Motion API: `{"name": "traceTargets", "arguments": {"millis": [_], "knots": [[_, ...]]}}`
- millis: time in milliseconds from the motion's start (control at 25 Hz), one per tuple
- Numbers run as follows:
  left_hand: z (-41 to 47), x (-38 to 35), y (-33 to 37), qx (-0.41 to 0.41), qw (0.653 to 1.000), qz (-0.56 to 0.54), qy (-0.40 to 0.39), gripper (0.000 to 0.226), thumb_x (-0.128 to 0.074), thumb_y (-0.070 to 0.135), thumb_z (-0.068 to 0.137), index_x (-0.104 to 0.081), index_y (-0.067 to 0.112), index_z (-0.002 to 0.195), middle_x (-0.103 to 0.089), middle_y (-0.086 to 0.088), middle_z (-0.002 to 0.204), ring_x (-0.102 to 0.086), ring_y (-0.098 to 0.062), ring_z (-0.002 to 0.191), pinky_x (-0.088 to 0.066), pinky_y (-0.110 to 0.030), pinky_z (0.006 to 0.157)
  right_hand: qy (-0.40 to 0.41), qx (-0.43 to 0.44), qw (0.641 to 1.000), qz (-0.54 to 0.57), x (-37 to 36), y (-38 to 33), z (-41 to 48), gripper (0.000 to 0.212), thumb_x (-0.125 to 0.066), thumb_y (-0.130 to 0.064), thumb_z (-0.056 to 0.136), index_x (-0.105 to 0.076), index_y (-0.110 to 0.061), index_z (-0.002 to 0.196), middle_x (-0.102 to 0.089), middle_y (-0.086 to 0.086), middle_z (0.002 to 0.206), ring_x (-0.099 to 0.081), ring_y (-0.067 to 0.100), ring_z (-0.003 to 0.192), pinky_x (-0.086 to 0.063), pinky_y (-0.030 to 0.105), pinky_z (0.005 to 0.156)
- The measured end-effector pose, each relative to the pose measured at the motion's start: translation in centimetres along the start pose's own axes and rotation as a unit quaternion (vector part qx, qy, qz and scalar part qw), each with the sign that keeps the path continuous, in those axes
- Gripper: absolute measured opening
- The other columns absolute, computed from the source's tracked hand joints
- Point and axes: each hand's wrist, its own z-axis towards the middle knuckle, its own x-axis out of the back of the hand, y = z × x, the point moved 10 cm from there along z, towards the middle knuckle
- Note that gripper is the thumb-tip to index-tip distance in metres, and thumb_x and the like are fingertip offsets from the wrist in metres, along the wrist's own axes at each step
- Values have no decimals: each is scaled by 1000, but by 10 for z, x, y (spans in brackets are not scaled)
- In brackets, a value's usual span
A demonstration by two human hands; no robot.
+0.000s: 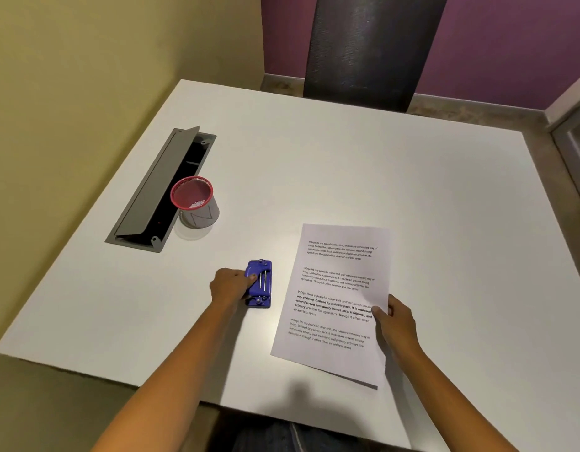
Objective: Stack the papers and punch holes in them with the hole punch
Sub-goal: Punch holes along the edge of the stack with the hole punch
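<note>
Stack of printed papers (334,298), four blocks of text on the top sheet, lying on the white table (347,164). Pinched at the right edge by the right hand (396,321): thumb on top of the sheet beside the third, bold block of text, other fingers curled at or under the edge and mostly hidden. Dark shadow line beneath the near right corner of the stack, just below that hand; lifted or flat there, not determinable.

Blue hole punch (260,283) to the left of that thumb, near the papers but apart from them, standing on the table with its long side roughly parallel to the stack's left edge. Gripped by the left hand (230,285): fingers curled round its left side, one fingertip resting on the top plate next to two metal rods.

Farther out beyond the left-hand fingers and well apart from them, a mesh cup (194,203) with red rim and white scraps inside, standing against a grey hatch (151,190) recessed in the table, lid tilted open. Dark chair back (370,47) at the far table edge, well beyond both hands.
</note>
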Motion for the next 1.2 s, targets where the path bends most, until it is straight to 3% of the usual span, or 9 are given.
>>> {"name": "traceTargets", "arguments": {"millis": [160,320,520,640,720,1200], "knots": [[5,-19,8,13,1000,21,6,34,-70,15,80,-49,13,54,-54,-6,60,-51,-25,63,-41,-30,67,-1,16,1000,-25,6,-7,8,24,-54,-6,91,-64,-10,113,-69,7,102,-63,28,96,-41,29,77],[11,-28,16,1,999,54,3,38,-70,16,80,-43,14,53,-53,-8,63,-51,-25,63,-38,-30,66,-3,25,999,-32,10,-14,15,29,-54,-6,92,-62,-10,119,-69,7,106,-61,24,93,-41,28,79],[10,-33,27,-55,996,76,-10,11,-71,13,81,-62,9,76,-62,-4,74,-61,-29,77,-53,-37,79,-4,20,1000,-21,17,-22,20,22,-56,-7,91,-63,-12,111,-66,1,98,-59,21,88,-41,27,74],[4,-30,30,-105,989,99,16,26,-70,15,83,-61,8,106,-65,-6,98,-61,-26,93,-49,-37,84,-9,18,1000,-4,17,-27,24,20,-56,-6,91,-62,-16,108,-65,-2,97,-60,19,87,-41,21,66],[1,-29,28,-121,988,97,25,32,-67,16,86,-59,8,116,-64,-8,106,-60,-26,98,-48,-36,85,-12,15,1000,5,13,-28,26,19,-56,-6,91,-62,-16,106,-66,-1,97,-61,19,86,-42,18,65],[7,-37,33,-117,989,90,18,27,-62,18,89,-66,10,115,-68,-9,107,-63,-26,97,-45,-32,83,-54,19,998,-6,-21,-42,40,27,-55,-10,93,-60,-11,120,-63,-4,105,-59,17,93,-43,27,83]]}}
